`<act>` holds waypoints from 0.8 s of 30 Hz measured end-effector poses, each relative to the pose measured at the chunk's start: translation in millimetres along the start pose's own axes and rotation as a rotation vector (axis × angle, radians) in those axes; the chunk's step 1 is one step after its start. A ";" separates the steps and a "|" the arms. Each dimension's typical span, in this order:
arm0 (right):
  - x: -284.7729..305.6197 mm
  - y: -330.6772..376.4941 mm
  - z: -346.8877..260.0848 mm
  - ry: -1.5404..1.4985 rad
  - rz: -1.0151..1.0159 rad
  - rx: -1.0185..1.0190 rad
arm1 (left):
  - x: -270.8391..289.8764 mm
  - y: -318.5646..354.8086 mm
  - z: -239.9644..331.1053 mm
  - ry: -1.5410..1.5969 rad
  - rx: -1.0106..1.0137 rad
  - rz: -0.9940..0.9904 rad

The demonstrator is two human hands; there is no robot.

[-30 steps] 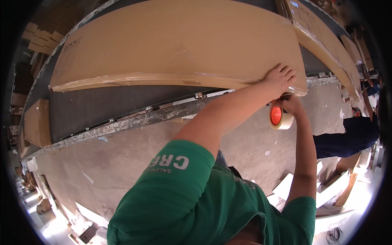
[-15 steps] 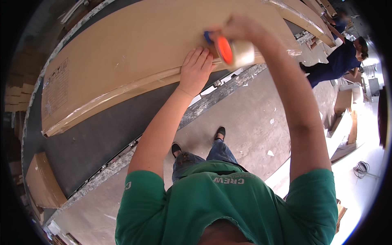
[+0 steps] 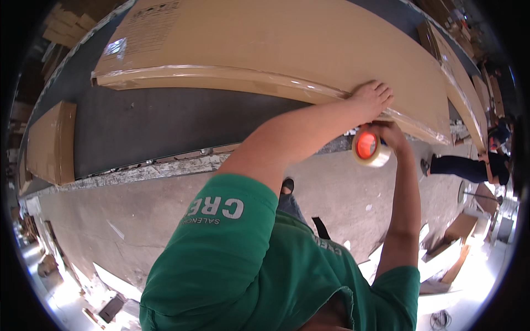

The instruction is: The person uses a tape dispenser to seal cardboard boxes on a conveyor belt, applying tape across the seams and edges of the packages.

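A long brown cardboard box (image 3: 265,41) lies across the dark work surface, with shiny clear tape along its near edge. My left hand (image 3: 372,101) rests flat on the box's near top edge, fingers stretched out. Just below it, beside the box's near side, my right hand (image 3: 389,134) grips a tape dispenser (image 3: 366,145) carrying a large roll of clear tape around a bright orange hub. The dispenser's handle is mostly hidden behind my fingers and the roll.
The dark conveyor-like surface (image 3: 182,118) has a worn, pale near edge. A smaller carton (image 3: 52,143) stands at its left end. Another long taped box (image 3: 455,83) lies at the right. Farther right, a person in dark clothes (image 3: 461,168) is near scattered cardboard (image 3: 462,227).
My view has turned, and the box appears shifted. My left hand has slid rightward along the box edge. My right hand has brought the dispenser from above the box down to its near side.
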State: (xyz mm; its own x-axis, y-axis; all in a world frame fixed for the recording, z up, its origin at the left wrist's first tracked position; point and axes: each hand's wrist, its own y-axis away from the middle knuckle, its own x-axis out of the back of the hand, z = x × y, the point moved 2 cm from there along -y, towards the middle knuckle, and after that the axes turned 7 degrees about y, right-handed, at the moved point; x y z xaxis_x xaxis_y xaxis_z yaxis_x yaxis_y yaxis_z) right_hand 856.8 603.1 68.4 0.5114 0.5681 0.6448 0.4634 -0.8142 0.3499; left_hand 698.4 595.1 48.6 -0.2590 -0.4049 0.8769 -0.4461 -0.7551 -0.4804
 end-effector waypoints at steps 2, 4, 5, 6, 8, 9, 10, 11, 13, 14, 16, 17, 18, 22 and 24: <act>1.0 31.5 -44.7 0.375 0.032 0.033 | 26.0 36.1 -18.5 -0.005 0.164 -0.148; 11.0 60.6 -80.2 0.475 0.022 0.047 | 68.1 115.3 -67.8 0.095 0.320 -0.132; 11.9 66.7 -106.1 0.456 0.055 0.178 | 84.5 157.3 -99.8 0.157 0.423 -0.084; 11.4 66.3 -127.6 0.520 0.144 0.117 | 123.0 184.4 -128.5 0.090 0.448 -0.067; -13.9 30.4 -223.0 0.506 0.205 0.384 | 149.3 250.6 -166.1 -0.074 0.225 0.098; -26.4 12.7 -280.1 0.530 0.109 0.219 | 148.3 261.2 -170.3 -0.101 0.234 0.157; -40.4 6.1 -321.1 0.536 0.181 0.207 | 141.0 267.0 -163.4 -0.094 0.237 0.201; -43.6 -1.2 -360.0 0.565 0.291 0.201 | 132.6 256.6 -164.3 -0.092 0.225 0.285; -47.6 2.2 -357.4 0.573 0.338 0.036 | 121.7 225.6 -146.7 0.035 0.110 0.355; -63.3 -6.2 -338.8 0.529 0.258 -0.055 | 119.3 220.8 -140.3 0.073 0.094 0.368; -97.5 -44.5 -267.7 0.585 0.143 -0.120 | 113.7 235.0 -153.5 0.029 0.145 0.378; -123.2 -12.5 -252.4 0.570 0.234 0.252 | 113.5 242.7 -160.7 0.010 0.153 0.392; -143.7 14.9 -233.0 0.559 0.305 0.104 | 115.0 245.4 -163.1 0.012 0.167 0.394; -181.6 65.8 -187.1 0.757 0.311 -0.117 | 127.5 215.0 -144.9 -0.029 0.203 0.168; -179.1 33.2 -189.8 0.679 0.282 -0.253 | 127.2 181.1 -131.4 0.062 0.092 0.099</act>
State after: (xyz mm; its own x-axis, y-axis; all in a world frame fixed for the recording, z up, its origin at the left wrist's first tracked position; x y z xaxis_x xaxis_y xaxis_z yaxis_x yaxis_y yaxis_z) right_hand 643.2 451.6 93.5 -0.0082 0.2036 0.9790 0.1602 -0.9661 0.2023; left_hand 472.1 474.6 71.2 -0.3517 -0.4489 0.8214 -0.3361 -0.7584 -0.5584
